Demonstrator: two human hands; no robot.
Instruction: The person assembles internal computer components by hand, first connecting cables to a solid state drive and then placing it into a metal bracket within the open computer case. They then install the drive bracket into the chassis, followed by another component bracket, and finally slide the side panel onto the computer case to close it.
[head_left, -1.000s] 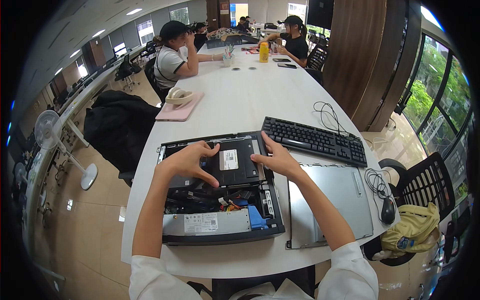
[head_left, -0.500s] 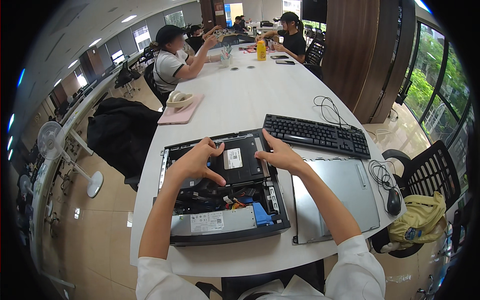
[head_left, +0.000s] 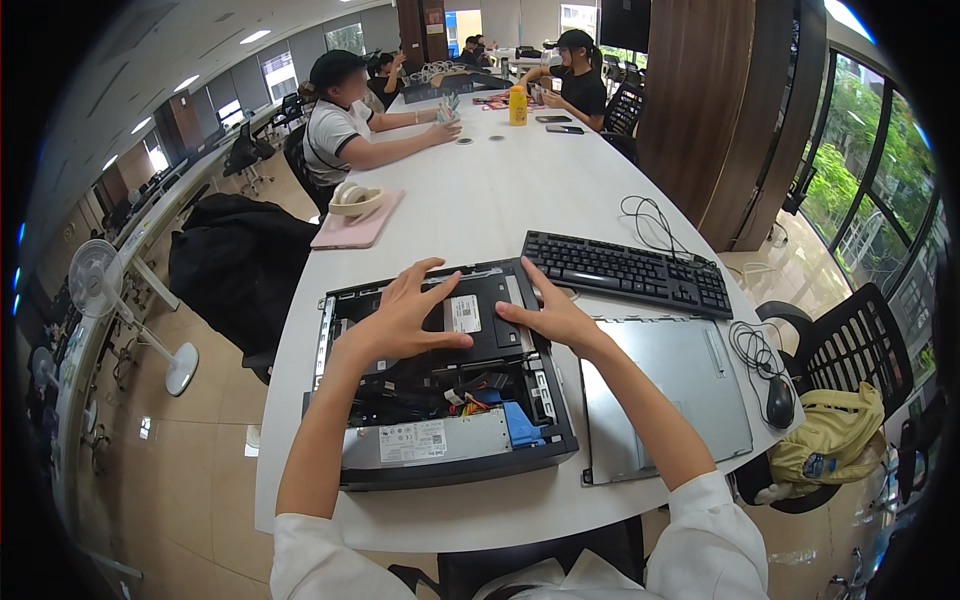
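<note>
An opened desktop computer case (head_left: 460, 476) lies flat on the white table in front of me. Inside it sits a black drive (head_left: 480, 345) with a white label. My left hand (head_left: 400, 318) is over the drive, fingers spread, its thumb close above or on the drive's near part. With the thumb resting on the drive's right end and the fingers over the case's right far edge, my right hand (head_left: 552, 312) grips the case there. Nearer me are coloured cables (head_left: 472, 402), a blue plastic piece (head_left: 522, 427) and a silver power supply (head_left: 420, 442).
Right of the case lies a flat metal cover panel (head_left: 670, 390), with a black keyboard (head_left: 630, 272) behind and a mouse (head_left: 780, 403) beside it. A pink tablet case (head_left: 365, 228) bears headphones (head_left: 356, 198). Two people sit farther along the table, near a yellow bottle (head_left: 517, 106).
My left hand's fingers have spread and lifted off the drive's left part, the thumb shifting right. My right thumb has slid slightly left. The person at the left has lowered their hands to the table.
</note>
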